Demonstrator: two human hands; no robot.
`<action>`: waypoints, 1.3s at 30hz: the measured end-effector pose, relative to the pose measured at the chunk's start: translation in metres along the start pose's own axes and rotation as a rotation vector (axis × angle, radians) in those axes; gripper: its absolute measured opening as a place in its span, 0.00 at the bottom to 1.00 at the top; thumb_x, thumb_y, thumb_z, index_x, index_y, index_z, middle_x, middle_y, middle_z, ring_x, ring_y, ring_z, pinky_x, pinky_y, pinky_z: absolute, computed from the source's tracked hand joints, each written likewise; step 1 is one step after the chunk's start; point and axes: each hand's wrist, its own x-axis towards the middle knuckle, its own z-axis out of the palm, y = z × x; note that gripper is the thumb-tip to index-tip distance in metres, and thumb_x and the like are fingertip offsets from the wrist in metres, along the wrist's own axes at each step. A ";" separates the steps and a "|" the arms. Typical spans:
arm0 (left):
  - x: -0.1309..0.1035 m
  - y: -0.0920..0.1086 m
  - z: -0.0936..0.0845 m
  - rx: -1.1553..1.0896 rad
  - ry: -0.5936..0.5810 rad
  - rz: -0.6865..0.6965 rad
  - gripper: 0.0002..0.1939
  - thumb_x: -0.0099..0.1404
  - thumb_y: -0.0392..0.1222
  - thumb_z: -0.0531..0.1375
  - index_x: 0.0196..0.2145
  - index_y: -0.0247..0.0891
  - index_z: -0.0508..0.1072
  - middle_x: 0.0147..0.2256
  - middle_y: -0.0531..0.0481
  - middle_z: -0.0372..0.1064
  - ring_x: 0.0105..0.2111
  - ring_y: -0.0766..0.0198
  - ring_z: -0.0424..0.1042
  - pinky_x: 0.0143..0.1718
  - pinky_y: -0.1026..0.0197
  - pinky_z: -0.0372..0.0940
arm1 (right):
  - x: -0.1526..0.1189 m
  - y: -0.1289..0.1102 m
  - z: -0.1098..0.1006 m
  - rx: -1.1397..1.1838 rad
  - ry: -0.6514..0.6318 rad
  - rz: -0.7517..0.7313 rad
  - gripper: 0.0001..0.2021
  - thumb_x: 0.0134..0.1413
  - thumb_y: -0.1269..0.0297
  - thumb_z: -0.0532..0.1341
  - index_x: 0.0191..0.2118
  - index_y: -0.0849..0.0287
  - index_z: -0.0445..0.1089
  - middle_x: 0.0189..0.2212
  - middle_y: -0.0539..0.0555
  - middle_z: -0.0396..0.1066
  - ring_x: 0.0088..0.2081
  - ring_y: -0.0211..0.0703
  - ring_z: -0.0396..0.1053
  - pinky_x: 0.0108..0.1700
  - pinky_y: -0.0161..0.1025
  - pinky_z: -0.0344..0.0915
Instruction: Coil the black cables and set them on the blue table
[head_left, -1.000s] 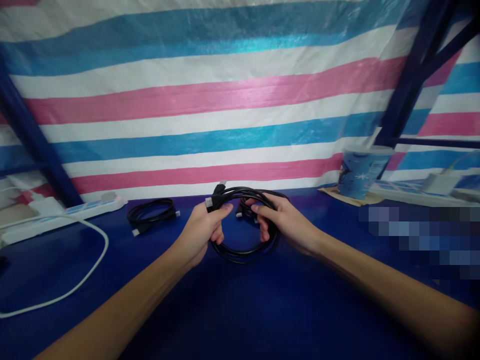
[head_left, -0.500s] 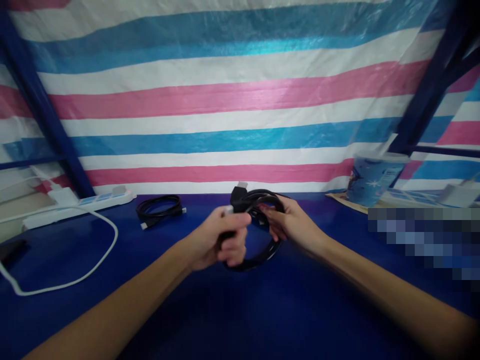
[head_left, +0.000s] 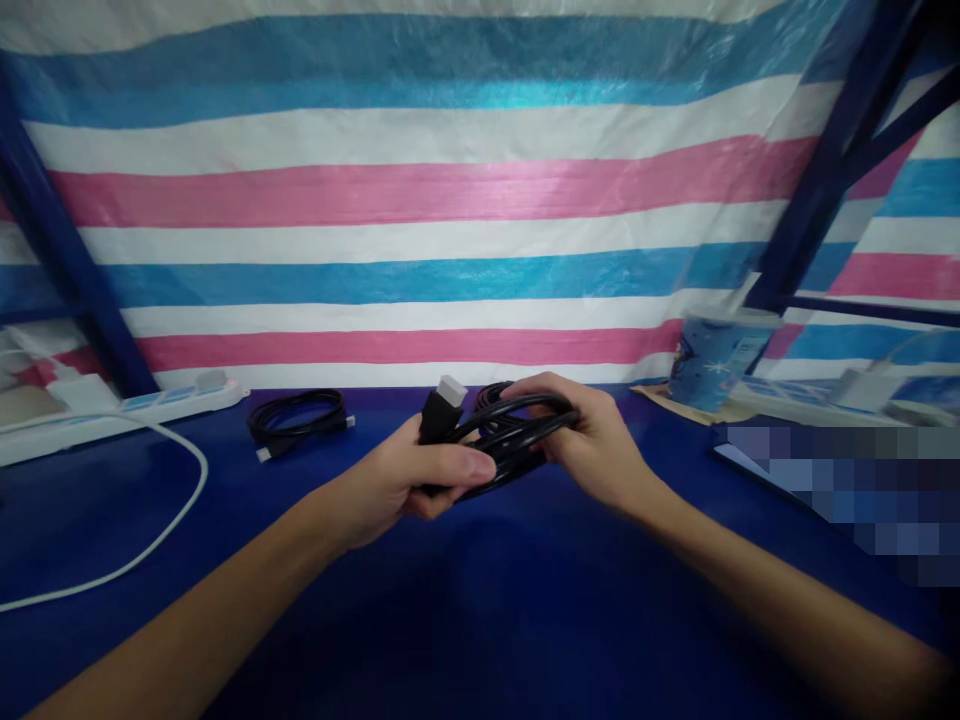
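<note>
A thick black cable [head_left: 517, 437], wound in a coil, is held above the blue table between both hands. My left hand [head_left: 409, 470] is closed round the coil's left side, thumb laid across the loops. Out of the top of that hand sticks a wide black plug [head_left: 441, 410] with a pale end, much like an HDMI plug. My right hand [head_left: 592, 430] grips the coil's right end, its fingertips partly hidden behind the loops. Behind the coil shows a bunch of thinner black loops [head_left: 491, 398]; I cannot tell whether they belong to the same cable.
Another coiled black cable [head_left: 296, 425] with pale-ended plugs lies on the table [head_left: 480, 620], left of the hands. A white power strip [head_left: 172, 400] and a white cord [head_left: 196, 480] are at far left. On the right stand a blue cup [head_left: 716, 365] and a partly pixelated flat object [head_left: 757, 470].
The coil has turned from a round, upright loop to a flatter bundle. My left thumb now lies over it. The view has swung slightly right.
</note>
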 end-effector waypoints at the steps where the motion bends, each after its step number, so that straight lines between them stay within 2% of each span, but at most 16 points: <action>1: 0.000 0.001 -0.002 0.020 -0.032 -0.008 0.16 0.53 0.43 0.62 0.18 0.36 0.60 0.13 0.60 0.48 0.14 0.76 0.45 0.17 0.66 0.39 | 0.000 -0.001 -0.001 0.023 -0.023 0.006 0.20 0.39 0.81 0.51 0.38 0.61 0.71 0.29 0.49 0.73 0.28 0.36 0.69 0.28 0.32 0.63; 4: -0.002 0.004 -0.004 0.076 -0.180 -0.096 0.12 0.55 0.43 0.63 0.22 0.35 0.65 0.16 0.59 0.55 0.14 0.76 0.50 0.15 0.68 0.44 | 0.000 -0.007 -0.005 -0.030 -0.060 -0.084 0.15 0.46 0.80 0.53 0.38 0.61 0.71 0.28 0.49 0.73 0.28 0.35 0.69 0.27 0.30 0.62; 7: -0.003 0.007 0.004 0.182 -0.391 -0.269 0.10 0.53 0.42 0.64 0.23 0.35 0.68 0.17 0.58 0.59 0.17 0.74 0.56 0.17 0.69 0.51 | -0.003 -0.016 -0.010 -0.196 -0.071 -0.367 0.12 0.52 0.80 0.53 0.38 0.63 0.70 0.23 0.48 0.68 0.24 0.33 0.66 0.25 0.30 0.60; 9: -0.004 0.006 0.013 0.280 -0.467 -0.360 0.11 0.50 0.42 0.66 0.21 0.35 0.68 0.17 0.57 0.61 0.19 0.73 0.60 0.20 0.69 0.54 | -0.006 -0.020 -0.010 -0.313 -0.062 -0.557 0.10 0.56 0.79 0.53 0.38 0.63 0.69 0.19 0.46 0.62 0.20 0.32 0.62 0.24 0.31 0.58; 12: -0.005 -0.001 0.029 0.377 -0.453 -0.364 0.14 0.49 0.45 0.67 0.19 0.36 0.67 0.17 0.56 0.61 0.21 0.71 0.61 0.21 0.69 0.55 | -0.010 -0.020 -0.007 -0.478 -0.012 -0.724 0.09 0.59 0.79 0.53 0.38 0.60 0.67 0.16 0.43 0.56 0.17 0.31 0.56 0.22 0.33 0.54; 14: -0.006 -0.001 0.036 0.418 -0.360 -0.281 0.16 0.51 0.45 0.65 0.17 0.36 0.62 0.17 0.58 0.56 0.19 0.73 0.56 0.19 0.68 0.51 | -0.010 -0.018 -0.005 -0.499 0.004 -0.690 0.10 0.59 0.79 0.53 0.40 0.58 0.66 0.17 0.43 0.58 0.17 0.32 0.57 0.23 0.33 0.55; 16: -0.008 0.007 0.034 0.489 -0.196 -0.177 0.19 0.53 0.42 0.62 0.16 0.36 0.56 0.16 0.59 0.50 0.18 0.75 0.49 0.18 0.67 0.47 | -0.007 -0.015 -0.005 -0.501 0.046 -0.590 0.12 0.59 0.77 0.53 0.46 0.58 0.65 0.21 0.45 0.65 0.22 0.34 0.64 0.27 0.33 0.61; 18: -0.009 0.023 0.018 0.622 0.004 -0.116 0.17 0.55 0.41 0.59 0.17 0.37 0.54 0.16 0.60 0.48 0.17 0.75 0.47 0.18 0.67 0.46 | -0.002 -0.013 -0.008 -0.551 0.087 -0.513 0.17 0.58 0.74 0.55 0.53 0.59 0.61 0.34 0.54 0.72 0.35 0.41 0.71 0.38 0.37 0.66; 21: -0.011 0.043 -0.036 0.970 0.298 -0.177 0.14 0.54 0.47 0.59 0.20 0.37 0.60 0.17 0.58 0.54 0.18 0.72 0.52 0.20 0.65 0.49 | 0.006 -0.012 -0.012 -0.639 0.069 -0.439 0.24 0.57 0.71 0.56 0.59 0.61 0.54 0.53 0.64 0.64 0.54 0.52 0.63 0.52 0.47 0.63; 23: -0.013 0.042 -0.086 1.253 0.401 -0.309 0.12 0.54 0.49 0.57 0.22 0.38 0.64 0.19 0.54 0.61 0.19 0.67 0.59 0.21 0.63 0.50 | 0.008 -0.011 -0.014 -0.673 0.004 -0.385 0.24 0.58 0.71 0.55 0.60 0.62 0.54 0.54 0.64 0.62 0.55 0.52 0.61 0.53 0.49 0.62; 26: -0.016 0.019 -0.156 1.654 0.484 -0.452 0.16 0.55 0.52 0.54 0.23 0.37 0.71 0.26 0.43 0.70 0.27 0.56 0.68 0.28 0.58 0.56 | 0.007 -0.004 -0.013 -0.751 -0.150 -0.321 0.19 0.58 0.70 0.54 0.55 0.62 0.60 0.51 0.64 0.64 0.51 0.53 0.64 0.50 0.50 0.63; 28: -0.018 0.002 -0.187 1.650 0.458 -0.496 0.19 0.56 0.54 0.52 0.29 0.37 0.75 0.31 0.39 0.73 0.32 0.51 0.71 0.32 0.56 0.58 | 0.007 0.005 -0.013 -0.779 -0.263 -0.264 0.15 0.59 0.70 0.54 0.51 0.61 0.64 0.49 0.62 0.66 0.49 0.52 0.64 0.49 0.50 0.63; 30: -0.022 -0.009 -0.203 1.593 0.428 -0.510 0.22 0.56 0.56 0.52 0.35 0.37 0.76 0.37 0.39 0.74 0.36 0.49 0.72 0.35 0.56 0.60 | 0.008 0.017 -0.014 -0.782 -0.340 -0.181 0.13 0.59 0.69 0.53 0.49 0.60 0.66 0.47 0.61 0.67 0.49 0.52 0.65 0.49 0.50 0.62; 32: -0.028 -0.011 -0.208 1.513 0.405 -0.524 0.23 0.55 0.56 0.53 0.39 0.37 0.75 0.40 0.41 0.74 0.38 0.49 0.72 0.37 0.56 0.61 | 0.010 0.031 -0.018 -0.784 -0.380 -0.098 0.13 0.59 0.68 0.53 0.49 0.62 0.66 0.47 0.61 0.67 0.48 0.53 0.65 0.49 0.50 0.62; 36: -0.040 0.004 -0.200 1.291 0.333 -0.540 0.26 0.52 0.51 0.57 0.47 0.37 0.69 0.43 0.44 0.73 0.41 0.52 0.71 0.39 0.58 0.64 | 0.014 0.056 -0.026 -0.798 -0.432 0.065 0.16 0.60 0.65 0.52 0.50 0.65 0.66 0.47 0.63 0.67 0.48 0.55 0.65 0.50 0.50 0.61; 39: -0.041 0.013 -0.196 1.205 0.373 -0.483 0.31 0.55 0.55 0.56 0.54 0.37 0.64 0.52 0.43 0.68 0.49 0.52 0.67 0.47 0.58 0.62 | 0.014 0.068 -0.027 -0.786 -0.494 0.125 0.17 0.63 0.62 0.49 0.50 0.65 0.66 0.46 0.64 0.69 0.47 0.54 0.67 0.49 0.49 0.62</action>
